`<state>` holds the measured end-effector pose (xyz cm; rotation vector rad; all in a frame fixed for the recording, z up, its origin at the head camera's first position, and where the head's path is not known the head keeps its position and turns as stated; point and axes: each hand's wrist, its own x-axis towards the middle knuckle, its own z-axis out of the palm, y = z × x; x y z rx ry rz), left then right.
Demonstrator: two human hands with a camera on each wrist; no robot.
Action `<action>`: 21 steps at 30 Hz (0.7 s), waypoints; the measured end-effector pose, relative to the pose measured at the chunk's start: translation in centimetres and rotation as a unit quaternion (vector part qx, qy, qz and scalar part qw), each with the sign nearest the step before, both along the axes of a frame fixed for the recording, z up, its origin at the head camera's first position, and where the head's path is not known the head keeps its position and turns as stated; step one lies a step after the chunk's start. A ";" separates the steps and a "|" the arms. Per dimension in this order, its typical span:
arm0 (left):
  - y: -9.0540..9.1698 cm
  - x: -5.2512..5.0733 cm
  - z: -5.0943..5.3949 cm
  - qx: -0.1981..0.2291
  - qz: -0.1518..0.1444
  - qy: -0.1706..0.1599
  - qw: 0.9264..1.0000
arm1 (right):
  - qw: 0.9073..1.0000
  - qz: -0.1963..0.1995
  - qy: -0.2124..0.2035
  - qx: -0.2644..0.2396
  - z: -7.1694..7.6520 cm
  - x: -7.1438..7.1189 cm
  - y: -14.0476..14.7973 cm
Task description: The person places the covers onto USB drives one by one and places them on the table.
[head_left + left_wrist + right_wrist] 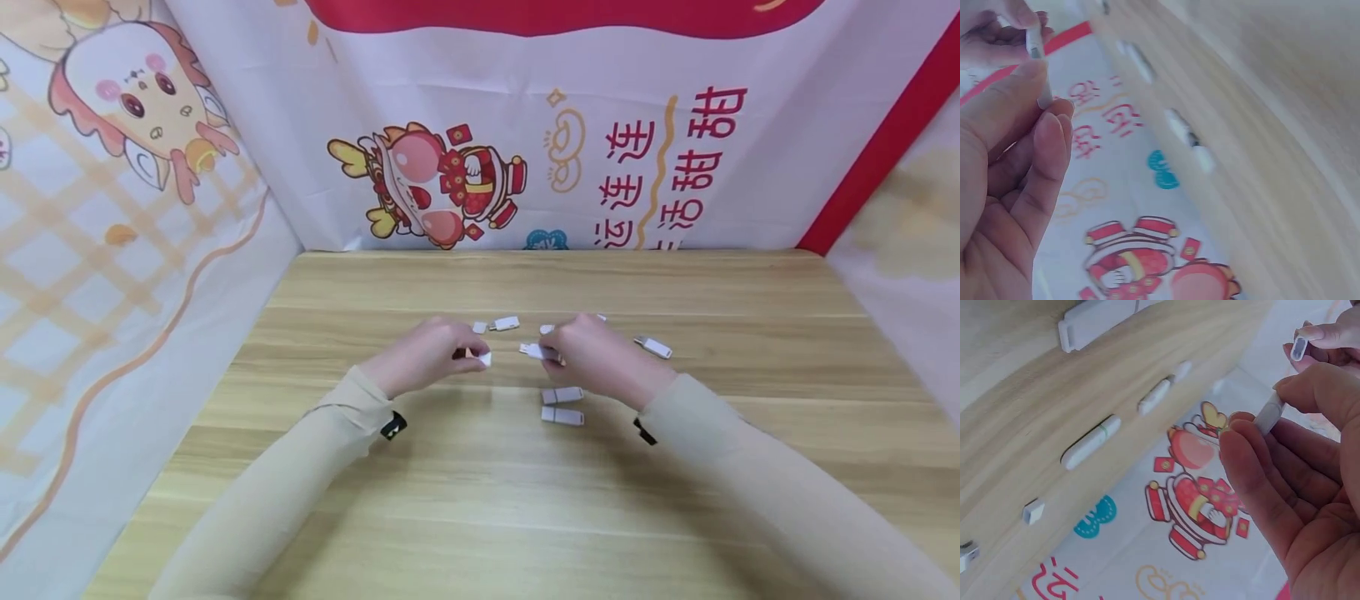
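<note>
Between thumb and fingers, my left hand (438, 352) pinches a small white cap (486, 359); the right wrist view shows the hollow open end of that cap (1299, 348). Facing it, a short way to the right, my right hand (588, 357) holds a white USB stick (538, 352) with its connector pointing at the cap. Cap and stick are apart. In the left wrist view, the left hand (1016, 150) partly covers the cap, and the right hand (994, 37) with its USB stick (1035, 42) appears beyond.
Two capped USB sticks lie nearer the person, an upper one (562, 395) and a lower one (562, 416). Behind the hands lie an uncapped USB stick (506, 323) and a loose cap (480, 327). Another uncapped stick (657, 347) is at the right. Patterned cloth (450, 83) borders the wooden table (480, 517).
</note>
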<state>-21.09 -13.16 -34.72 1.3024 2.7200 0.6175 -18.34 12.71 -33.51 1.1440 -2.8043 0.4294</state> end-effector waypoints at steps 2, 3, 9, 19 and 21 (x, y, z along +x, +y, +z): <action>-0.1 1.1 0.6 0.007 -0.008 0.021 1.000 | 1.000 0.001 0.018 -0.008 0.1 0.9 0.7; -0.1 1.6 0.8 0.010 -0.012 0.032 0.999 | 1.000 0.003 0.026 -0.013 0.1 1.4 1.0; 0.0 4.2 1.6 0.032 -0.033 0.093 0.995 | 0.994 0.025 0.099 -0.044 -0.2 3.8 2.6; 1.0 7.0 1.9 0.085 -0.064 0.144 0.984 | 0.986 0.052 0.131 -0.087 -0.4 6.7 3.2; 1.2 7.4 1.8 0.085 -0.065 0.144 0.984 | 0.985 0.059 0.135 -0.096 -0.5 7.1 3.2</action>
